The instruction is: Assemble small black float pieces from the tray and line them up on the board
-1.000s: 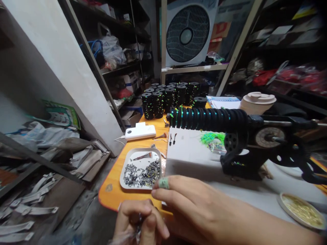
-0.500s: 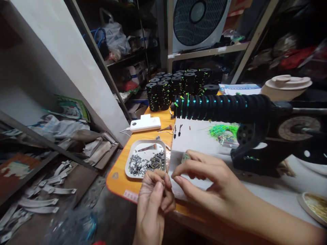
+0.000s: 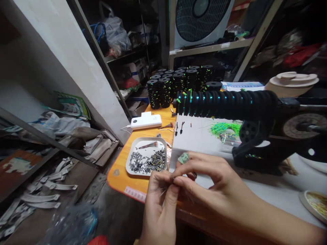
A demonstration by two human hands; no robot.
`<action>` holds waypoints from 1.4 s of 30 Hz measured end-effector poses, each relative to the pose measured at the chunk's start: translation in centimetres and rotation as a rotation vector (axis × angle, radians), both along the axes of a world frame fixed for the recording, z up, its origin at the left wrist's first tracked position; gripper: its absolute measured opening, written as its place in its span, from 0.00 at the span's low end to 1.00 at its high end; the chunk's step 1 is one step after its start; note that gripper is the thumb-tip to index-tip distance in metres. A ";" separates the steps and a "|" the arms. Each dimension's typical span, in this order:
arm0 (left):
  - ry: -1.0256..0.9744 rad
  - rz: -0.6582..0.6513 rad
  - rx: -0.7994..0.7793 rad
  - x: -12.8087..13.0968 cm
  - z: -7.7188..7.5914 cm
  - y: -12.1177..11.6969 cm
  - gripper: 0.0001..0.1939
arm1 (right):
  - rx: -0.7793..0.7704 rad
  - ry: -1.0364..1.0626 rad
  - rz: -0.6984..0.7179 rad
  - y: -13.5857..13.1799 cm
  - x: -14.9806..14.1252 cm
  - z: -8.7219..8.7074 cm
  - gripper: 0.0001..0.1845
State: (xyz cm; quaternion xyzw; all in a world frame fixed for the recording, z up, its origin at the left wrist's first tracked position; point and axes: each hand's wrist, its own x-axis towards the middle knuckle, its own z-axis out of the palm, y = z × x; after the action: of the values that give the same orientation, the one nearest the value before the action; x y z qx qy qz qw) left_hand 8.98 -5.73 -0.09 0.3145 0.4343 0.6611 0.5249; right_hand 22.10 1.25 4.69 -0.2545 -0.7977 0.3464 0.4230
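Note:
My left hand (image 3: 159, 200) and my right hand (image 3: 206, 185) meet at the near edge of the orange table (image 3: 120, 177). Both pinch something thin and small between thumb and fingertips; I cannot make out what it is. A green band wraps one finger of my right hand. Just beyond them a white tray (image 3: 146, 161) holds several small dark and silver parts. A black winding machine (image 3: 255, 136) stands to the right, with a row of black spools (image 3: 222, 103) on its shaft.
Stacks of black spools (image 3: 178, 83) stand at the table's far end, a white power bank (image 3: 145, 121) to their left. Green threads (image 3: 224, 129) lie on a white sheet (image 3: 199, 136). Shelves with clutter rise on the left; metal strips (image 3: 43, 190) lie on the floor.
My hands rose from the bottom edge and came together; the right fingertips now touch the left. The view shifted downward.

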 end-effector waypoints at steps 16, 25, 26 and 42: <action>-0.412 -0.009 0.005 -0.6 0.8 0.0 0.11 | 0.210 -0.107 0.017 0.5 0.5 -0.9 0.07; -0.466 -0.155 -0.004 -1.5 0.5 -0.3 0.09 | 0.313 -0.176 -0.041 0.3 0.3 -1.0 0.07; -0.475 -0.172 -0.005 -1.5 0.5 -0.3 0.09 | 0.327 -0.181 -0.043 0.3 0.3 -1.0 0.08; -0.532 -0.256 -0.051 -1.8 0.5 -0.1 0.12 | 0.412 -0.192 -0.047 0.6 0.7 -1.3 0.11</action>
State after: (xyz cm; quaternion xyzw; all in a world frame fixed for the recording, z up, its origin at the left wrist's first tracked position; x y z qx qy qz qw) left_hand 7.18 -5.86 0.44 0.1691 0.2547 0.6374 0.7073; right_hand 22.80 1.85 3.37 -0.2131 -0.8819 0.1404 0.3964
